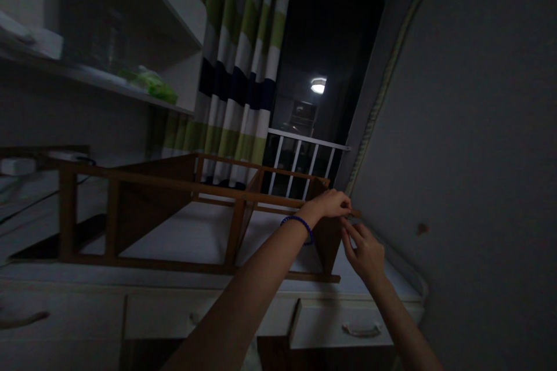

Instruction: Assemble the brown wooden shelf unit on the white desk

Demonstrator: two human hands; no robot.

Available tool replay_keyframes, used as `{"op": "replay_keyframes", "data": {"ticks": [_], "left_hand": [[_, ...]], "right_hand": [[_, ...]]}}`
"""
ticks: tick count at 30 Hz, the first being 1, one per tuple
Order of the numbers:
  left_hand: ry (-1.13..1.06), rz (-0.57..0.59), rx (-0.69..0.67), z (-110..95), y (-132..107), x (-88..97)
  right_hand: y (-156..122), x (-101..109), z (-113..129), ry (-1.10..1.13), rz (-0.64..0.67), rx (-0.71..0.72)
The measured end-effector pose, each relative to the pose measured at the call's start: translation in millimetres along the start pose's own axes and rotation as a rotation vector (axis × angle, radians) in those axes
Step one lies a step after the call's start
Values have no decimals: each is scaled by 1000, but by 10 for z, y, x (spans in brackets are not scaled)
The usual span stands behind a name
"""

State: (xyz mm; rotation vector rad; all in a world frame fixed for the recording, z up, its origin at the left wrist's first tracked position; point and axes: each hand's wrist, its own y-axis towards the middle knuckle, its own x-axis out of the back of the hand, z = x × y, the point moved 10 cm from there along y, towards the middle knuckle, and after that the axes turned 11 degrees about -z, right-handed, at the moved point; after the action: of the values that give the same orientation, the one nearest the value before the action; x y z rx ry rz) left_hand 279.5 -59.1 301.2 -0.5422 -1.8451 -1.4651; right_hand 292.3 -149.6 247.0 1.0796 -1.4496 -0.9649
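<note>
A brown wooden rack [237, 232] lies on its side along the desk, its boards standing as dividers. At its right end, my left hand [331, 204], with a dark blue beaded bracelet [298, 218] on the wrist, reaches over the top rail, fingers curled together in a pinch. Just below and to the right, my right hand [366, 252] holds its thumb and index finger close together by the outer face of the end board [327, 232]. Whatever lies between the fingertips of either hand is too small and dark to make out.
The white desk [187, 232] has a drawer [339, 324] standing slightly out. A wall shelf [108, 78] with a green item [156, 86] hangs at upper left. Behind are a striped curtain [243, 58] and a dark window with a white railing [304, 139]. The wall [470, 145] borders the right.
</note>
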Motion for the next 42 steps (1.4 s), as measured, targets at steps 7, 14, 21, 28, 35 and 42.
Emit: {"op": "replay_keyframes", "data": {"ticks": [7, 14, 21, 28, 35, 42], "left_hand": [[-24, 11, -8, 1, 6, -12], [-42, 17, -18, 7, 10, -28], [-43, 21, -23, 11, 4, -34], [-41, 33, -21, 15, 19, -38], [-29, 38, -42, -19, 5, -14], [-24, 29, -48, -13, -3, -23]], "right_hand": [[61, 91, 78, 23, -75, 63], [92, 91, 73, 97, -80, 71], [108, 109, 18, 189, -122, 37], [90, 119, -13, 252, -167, 24], [106, 112, -89, 182, -151, -54], [171, 90, -211, 184, -138, -183]]}}
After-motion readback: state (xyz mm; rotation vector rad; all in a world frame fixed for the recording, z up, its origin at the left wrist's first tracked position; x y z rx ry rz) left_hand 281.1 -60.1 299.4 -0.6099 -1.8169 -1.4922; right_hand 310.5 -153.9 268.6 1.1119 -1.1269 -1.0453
